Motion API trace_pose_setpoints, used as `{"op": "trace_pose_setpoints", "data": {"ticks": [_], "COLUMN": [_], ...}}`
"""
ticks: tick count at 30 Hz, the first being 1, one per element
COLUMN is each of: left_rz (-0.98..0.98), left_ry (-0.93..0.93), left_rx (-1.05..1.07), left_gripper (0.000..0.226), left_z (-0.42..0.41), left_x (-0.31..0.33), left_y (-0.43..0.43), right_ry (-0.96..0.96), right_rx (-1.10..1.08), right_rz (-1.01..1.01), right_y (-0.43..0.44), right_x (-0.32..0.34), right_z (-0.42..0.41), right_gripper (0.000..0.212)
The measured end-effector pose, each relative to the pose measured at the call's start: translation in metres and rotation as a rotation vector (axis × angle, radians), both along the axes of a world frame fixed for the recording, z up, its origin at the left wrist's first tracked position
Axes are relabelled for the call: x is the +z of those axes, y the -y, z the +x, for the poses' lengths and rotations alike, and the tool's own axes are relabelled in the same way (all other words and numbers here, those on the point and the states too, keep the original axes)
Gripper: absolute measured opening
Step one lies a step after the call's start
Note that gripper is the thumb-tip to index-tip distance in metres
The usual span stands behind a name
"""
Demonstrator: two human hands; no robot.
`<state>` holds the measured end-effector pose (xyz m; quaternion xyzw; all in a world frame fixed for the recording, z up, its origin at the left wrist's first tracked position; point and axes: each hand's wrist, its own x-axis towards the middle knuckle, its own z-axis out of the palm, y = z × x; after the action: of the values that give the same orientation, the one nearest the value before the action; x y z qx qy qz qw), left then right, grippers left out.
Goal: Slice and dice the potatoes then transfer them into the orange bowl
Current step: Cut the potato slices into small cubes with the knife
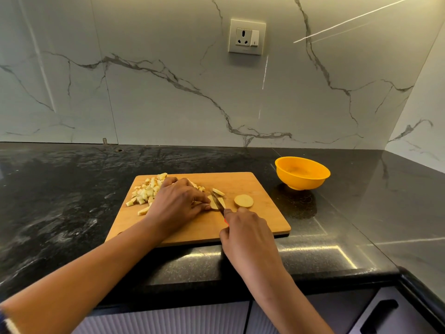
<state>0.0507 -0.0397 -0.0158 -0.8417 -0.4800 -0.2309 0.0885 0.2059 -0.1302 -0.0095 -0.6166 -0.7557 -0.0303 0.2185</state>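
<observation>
A wooden cutting board (255, 220) lies on the black counter. A heap of diced potato (145, 191) covers its far left corner. My left hand (179, 203) pinches potato strips (213, 203) at the board's middle. My right hand (245, 231) grips a knife (219, 201) with a red handle, its blade across those strips. A cut piece (218, 191) lies just beyond the blade. A round potato slice (243, 201) lies flat to the right of the knife. The orange bowl (302, 173) stands empty, off the board's far right corner.
The black stone counter (72, 201) runs to a marble wall with a power socket (246, 36). A side wall closes the corner at the right. Cabinet fronts with a dark handle (379, 314) sit below the counter edge.
</observation>
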Motion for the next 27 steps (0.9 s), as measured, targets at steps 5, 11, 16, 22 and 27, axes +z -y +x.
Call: {"op": "trace_pose_setpoints", "data": {"ticks": [5, 11, 16, 22, 27], "left_rz": [0.004, -0.003, -0.023, -0.041, -0.052], "left_ry": [0.0, -0.021, -0.034, 0.005, 0.01], "left_rx": [0.002, 0.017, 0.014, 0.023, 0.021], "left_gripper": [0.031, 0.033, 0.034, 0.032, 0.032], "left_z": [0.0, 0.0, 0.001, -0.001, -0.002], "left_x": [0.0, 0.002, 0.003, 0.002, 0.002], "left_y": [-0.001, 0.002, 0.001, 0.002, 0.001], "right_ry": [0.079, 0.072, 0.07, -0.026, -0.076], "right_rx": [0.011, 0.012, 0.035, 0.024, -0.009], "right_rz": [-0.06, -0.108, -0.061, -0.03, -0.004], "right_y": [-0.005, -0.006, 0.02, 0.033, 0.042], "right_x": [0.002, 0.005, -0.005, 0.001, 0.002], "right_z": [-0.014, -0.014, -0.003, 0.007, 0.011], "right_gripper": [0.031, 0.029, 0.038, 0.04, 0.049]}}
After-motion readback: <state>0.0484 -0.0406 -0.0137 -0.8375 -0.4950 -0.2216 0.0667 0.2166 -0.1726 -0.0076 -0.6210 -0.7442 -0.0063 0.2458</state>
